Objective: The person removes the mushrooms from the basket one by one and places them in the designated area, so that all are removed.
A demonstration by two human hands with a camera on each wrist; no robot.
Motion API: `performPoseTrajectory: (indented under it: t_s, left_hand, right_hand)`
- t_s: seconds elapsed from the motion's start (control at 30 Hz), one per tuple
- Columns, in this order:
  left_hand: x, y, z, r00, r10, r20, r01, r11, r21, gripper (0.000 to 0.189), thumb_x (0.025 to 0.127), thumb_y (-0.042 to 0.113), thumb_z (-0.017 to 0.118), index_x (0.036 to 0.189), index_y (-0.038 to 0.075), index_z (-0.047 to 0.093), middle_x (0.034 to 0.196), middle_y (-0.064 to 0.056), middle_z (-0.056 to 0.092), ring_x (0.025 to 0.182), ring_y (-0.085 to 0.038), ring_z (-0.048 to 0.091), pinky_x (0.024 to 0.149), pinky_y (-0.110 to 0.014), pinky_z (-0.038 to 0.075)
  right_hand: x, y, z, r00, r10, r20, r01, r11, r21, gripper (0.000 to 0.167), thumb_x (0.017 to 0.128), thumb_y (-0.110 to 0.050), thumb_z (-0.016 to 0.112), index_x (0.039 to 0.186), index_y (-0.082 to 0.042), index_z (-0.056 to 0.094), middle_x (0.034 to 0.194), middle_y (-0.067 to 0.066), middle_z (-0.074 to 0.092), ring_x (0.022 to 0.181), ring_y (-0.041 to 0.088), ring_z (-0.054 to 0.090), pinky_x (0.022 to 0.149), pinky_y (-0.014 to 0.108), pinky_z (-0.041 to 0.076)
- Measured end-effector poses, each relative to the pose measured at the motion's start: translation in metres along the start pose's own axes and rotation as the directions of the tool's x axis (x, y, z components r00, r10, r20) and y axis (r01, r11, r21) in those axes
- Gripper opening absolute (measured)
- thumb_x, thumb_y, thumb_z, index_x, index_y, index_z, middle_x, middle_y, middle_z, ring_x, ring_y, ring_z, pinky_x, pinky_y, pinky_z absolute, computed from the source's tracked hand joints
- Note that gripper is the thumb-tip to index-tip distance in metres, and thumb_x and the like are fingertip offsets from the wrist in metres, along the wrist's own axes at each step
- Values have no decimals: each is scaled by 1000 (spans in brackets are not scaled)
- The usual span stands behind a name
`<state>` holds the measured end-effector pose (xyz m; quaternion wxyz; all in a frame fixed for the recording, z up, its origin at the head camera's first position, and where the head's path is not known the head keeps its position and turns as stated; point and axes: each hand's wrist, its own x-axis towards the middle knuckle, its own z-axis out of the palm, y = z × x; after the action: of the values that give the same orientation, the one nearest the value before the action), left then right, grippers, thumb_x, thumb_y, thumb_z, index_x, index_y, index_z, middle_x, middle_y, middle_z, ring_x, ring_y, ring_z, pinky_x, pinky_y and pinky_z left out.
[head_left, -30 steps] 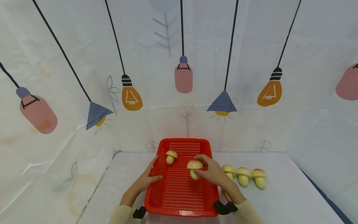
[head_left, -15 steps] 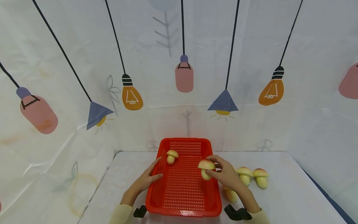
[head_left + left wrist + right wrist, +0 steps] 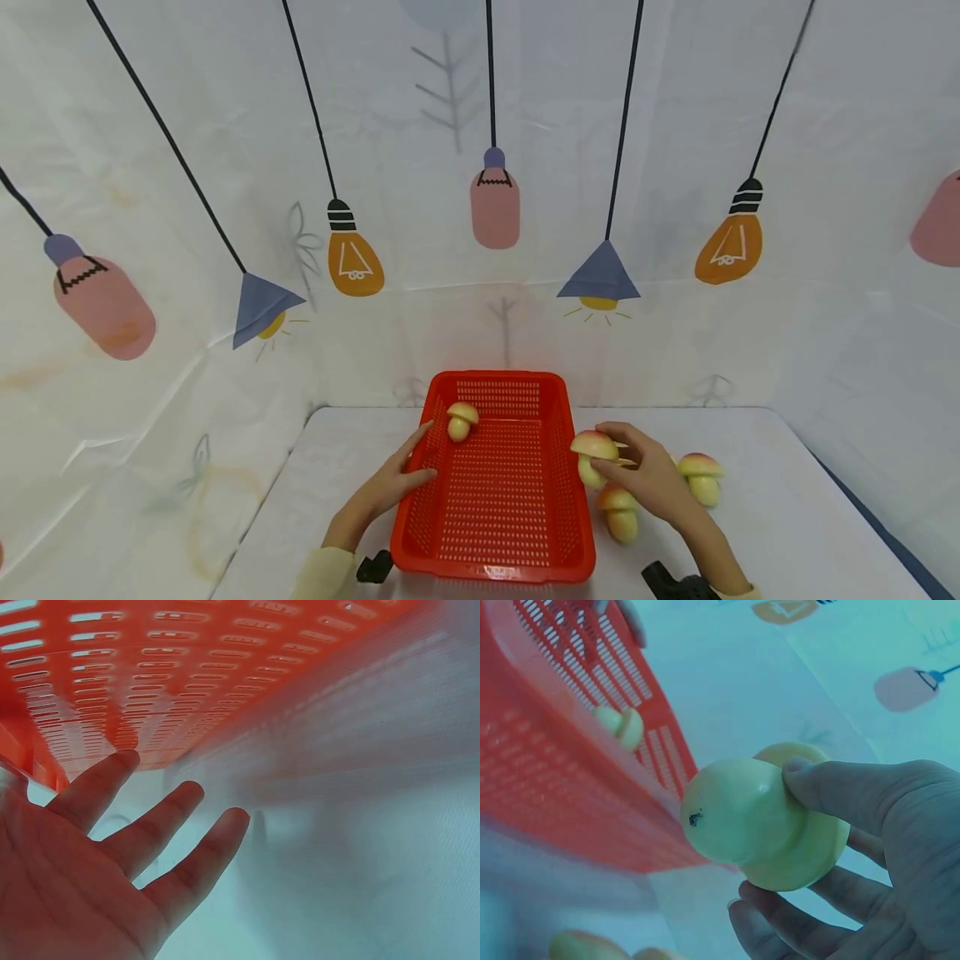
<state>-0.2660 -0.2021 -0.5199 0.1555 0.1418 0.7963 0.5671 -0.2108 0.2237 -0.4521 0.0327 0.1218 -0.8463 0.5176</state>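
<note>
My right hand [image 3: 648, 471] pinches a toy mushroom [image 3: 595, 446] with a pinkish-yellow cap between thumb and fingers, at the right rim of the red basket [image 3: 491, 569]. In the right wrist view, the thumb presses the mushroom's [image 3: 742, 814] pale stem side, and a dark spot marks its base. At the basket's left side is my left hand [image 3: 388, 483], thumb over the rim. Its fingers [image 3: 195, 870] extend spread and fairly straight beside the slotted wall in the left wrist view. Another mushroom [image 3: 462, 422] lies inside the basket, toward the far left.
More mushrooms lie on the white table [image 3: 757, 517] right of the basket: one mushroom [image 3: 622, 523] below the right hand, another mushroom [image 3: 701, 479] farther right, others partly hidden by the hand. A white sheet [image 3: 420, 333] printed with lamps hangs behind the table.
My right hand has moved rightward with the mushroom, from over the basket to its right rim, uncovering a mushroom on the table. My left hand stays by the basket's left side.
</note>
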Motion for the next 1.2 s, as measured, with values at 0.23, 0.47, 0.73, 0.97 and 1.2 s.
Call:
performPoseTrajectory:
  t_s: [0.23,0.47,0.73,0.97,1.2]
  left_hand:
    - [-1,-1,2,1000,12,-13,-12,1000,-15,75,104,23,59,166,29,17,152,-31,41,111,-31,66,91,-46,59]
    - [-2,-2,3,999,10,-33,-11,1000,-7,73,104,24,59,165,29,18,151,-31,42,110,-32,67,89,-45,60]
    - [-2,3,5,999,12,-33,-12,1000,-15,74,104,23,58,166,25,17,151,-34,41,112,-34,67,88,-46,60]
    - [-3,8,5,999,5,-37,-6,1000,-28,74,104,22,59,166,25,17,151,-34,42,112,-34,67,88,-49,60]
    - [-3,7,4,999,-6,-31,5,999,-36,75,104,23,58,166,25,15,148,-34,44,110,-34,68,87,-49,61]
  right_hand:
    - [-9,6,-13,1000,14,-21,-15,999,-43,51,93,-26,77,138,-8,59,140,19,61,116,37,67,82,23,56]
    - [-19,17,-23,995,92,-27,-93,996,-12,53,92,-26,78,138,-9,59,139,16,62,116,34,67,78,25,57]
    - [-30,29,-30,997,53,-54,-56,996,-65,52,93,-23,77,138,-4,59,137,18,63,110,30,70,79,24,57]
    - [-37,37,-36,994,64,-87,-72,992,-99,51,93,-22,77,138,-5,60,139,22,60,107,31,71,75,24,57]
    - [-41,51,-41,991,15,-131,-32,991,-131,54,92,-19,78,139,-1,58,135,19,58,101,-9,59,78,21,56]
